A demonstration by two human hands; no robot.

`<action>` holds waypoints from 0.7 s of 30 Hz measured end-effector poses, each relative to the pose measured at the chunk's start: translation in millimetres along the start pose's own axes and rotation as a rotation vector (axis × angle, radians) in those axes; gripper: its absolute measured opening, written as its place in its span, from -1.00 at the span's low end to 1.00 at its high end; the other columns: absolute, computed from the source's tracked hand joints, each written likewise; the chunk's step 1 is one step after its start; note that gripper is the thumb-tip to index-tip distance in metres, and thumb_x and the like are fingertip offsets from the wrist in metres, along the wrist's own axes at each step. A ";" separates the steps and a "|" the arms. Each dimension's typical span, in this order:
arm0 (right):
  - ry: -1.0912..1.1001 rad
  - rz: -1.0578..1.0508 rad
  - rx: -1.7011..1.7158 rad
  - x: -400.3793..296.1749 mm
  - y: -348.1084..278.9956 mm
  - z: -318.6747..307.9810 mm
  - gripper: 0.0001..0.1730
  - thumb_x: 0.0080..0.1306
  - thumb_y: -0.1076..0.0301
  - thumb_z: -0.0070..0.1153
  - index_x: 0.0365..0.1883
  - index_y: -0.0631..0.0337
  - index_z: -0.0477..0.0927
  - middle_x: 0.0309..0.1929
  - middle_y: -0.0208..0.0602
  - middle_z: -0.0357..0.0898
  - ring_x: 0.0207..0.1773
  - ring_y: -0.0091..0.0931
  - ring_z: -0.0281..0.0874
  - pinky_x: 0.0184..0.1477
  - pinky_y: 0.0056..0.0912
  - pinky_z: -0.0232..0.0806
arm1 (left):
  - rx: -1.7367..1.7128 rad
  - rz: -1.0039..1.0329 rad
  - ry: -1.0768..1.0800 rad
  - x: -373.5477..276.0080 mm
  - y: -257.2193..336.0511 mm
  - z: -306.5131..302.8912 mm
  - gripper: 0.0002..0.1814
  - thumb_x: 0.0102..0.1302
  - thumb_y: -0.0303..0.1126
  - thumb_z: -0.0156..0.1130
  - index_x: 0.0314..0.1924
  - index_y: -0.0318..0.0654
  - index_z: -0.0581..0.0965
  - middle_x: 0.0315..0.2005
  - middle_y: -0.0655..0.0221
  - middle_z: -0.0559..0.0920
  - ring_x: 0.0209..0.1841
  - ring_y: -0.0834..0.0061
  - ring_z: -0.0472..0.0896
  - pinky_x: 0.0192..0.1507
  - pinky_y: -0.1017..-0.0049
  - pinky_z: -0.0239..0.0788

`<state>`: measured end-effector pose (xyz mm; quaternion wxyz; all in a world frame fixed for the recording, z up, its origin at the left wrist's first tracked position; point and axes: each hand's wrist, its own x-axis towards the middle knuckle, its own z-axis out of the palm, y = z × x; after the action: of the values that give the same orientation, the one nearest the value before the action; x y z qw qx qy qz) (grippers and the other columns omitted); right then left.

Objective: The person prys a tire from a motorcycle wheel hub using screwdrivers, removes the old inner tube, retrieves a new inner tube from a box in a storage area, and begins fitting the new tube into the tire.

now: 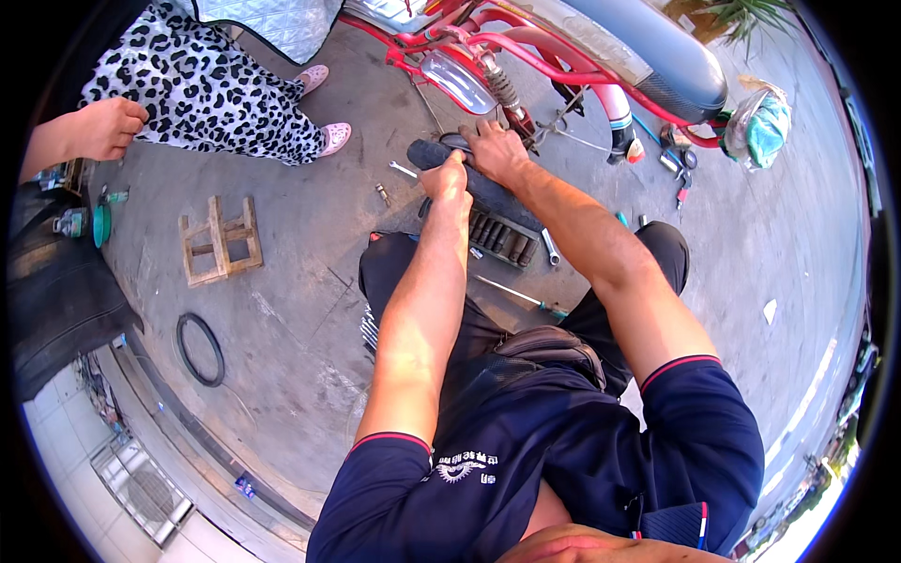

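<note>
A small black rubber tyre [496, 191] stands in front of me, just above a tray of sockets [501, 238]. My left hand [448, 176] is closed on the near side of the tyre's upper end, thumb towards its top. My right hand [495, 149] lies on the far side of that end, fingers bent over a dark part whose kind I cannot tell. Beyond my hands is a red scooter frame [542, 67] with a coil-spring shock absorber [502, 86]. A combination wrench [550, 248] lies beside the tray, and a screwdriver [517, 292] lies nearer my knees.
Another person in leopard-print trousers [211, 91] stands at the upper left. A wooden stool [220, 241] and a black rubber ring [200, 350] are on the ground at left. An air tool [683, 190] lies at right, near a hanging plastic bag [760, 130].
</note>
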<state>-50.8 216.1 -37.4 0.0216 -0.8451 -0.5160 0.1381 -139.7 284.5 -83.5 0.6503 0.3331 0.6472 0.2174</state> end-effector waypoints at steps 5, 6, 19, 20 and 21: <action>-0.054 -0.027 -0.057 12.8 -15.0 11.1 -0.25 0.44 0.01 0.14 0.55 0.02 0.31 0.24 0.00 0.51 0.24 -0.07 0.61 0.12 0.04 0.55 | -0.199 -0.106 -0.081 24.5 -12.0 -12.9 -0.38 0.14 -0.56 0.50 0.20 -0.63 0.50 0.14 -0.06 0.66 0.07 0.25 0.69 0.11 0.23 0.61; -0.052 -0.015 -0.049 10.7 -16.0 13.3 -0.26 0.45 0.03 0.12 0.55 0.01 0.30 0.25 0.00 0.51 0.21 -0.05 0.63 0.14 0.04 0.54 | -0.196 -0.098 -0.104 15.9 -7.5 -13.0 -0.38 0.16 -0.56 0.49 0.21 -0.62 0.50 0.16 -0.04 0.65 0.07 0.24 0.69 0.11 0.23 0.61; 0.108 0.076 -0.019 1.9 -10.0 40.1 -0.28 0.35 0.09 0.21 0.51 -0.30 0.42 0.17 -0.13 0.58 0.22 -0.17 0.65 0.14 -0.05 0.55 | -0.195 -0.030 -0.173 -19.3 -11.3 -20.9 -0.37 0.20 -0.59 0.42 0.28 -0.59 0.45 0.14 0.03 0.64 0.04 0.18 0.71 0.05 0.16 0.67; 0.113 0.070 -0.043 2.9 -6.0 42.3 -0.29 0.35 0.08 0.20 0.51 -0.30 0.42 0.15 -0.13 0.59 0.18 -0.17 0.68 0.11 -0.05 0.57 | -0.184 -0.010 -0.179 -12.8 -16.1 -18.0 -0.37 0.18 -0.60 0.42 0.27 -0.59 0.45 0.13 0.04 0.65 0.04 0.19 0.71 0.05 0.16 0.67; 0.122 0.067 -0.069 2.9 -2.6 43.7 -0.30 0.36 0.07 0.19 0.50 -0.30 0.43 0.13 -0.14 0.60 0.14 -0.17 0.70 0.07 -0.06 0.58 | -0.173 0.012 -0.190 -8.8 -21.1 -17.8 -0.36 0.17 -0.60 0.43 0.26 -0.60 0.45 0.13 0.04 0.65 0.03 0.20 0.71 0.05 0.17 0.66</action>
<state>-63.0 215.1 -79.5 0.0189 -0.8690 -0.4895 0.0692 -161.0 266.5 -91.4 0.7337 0.2985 0.5595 0.2439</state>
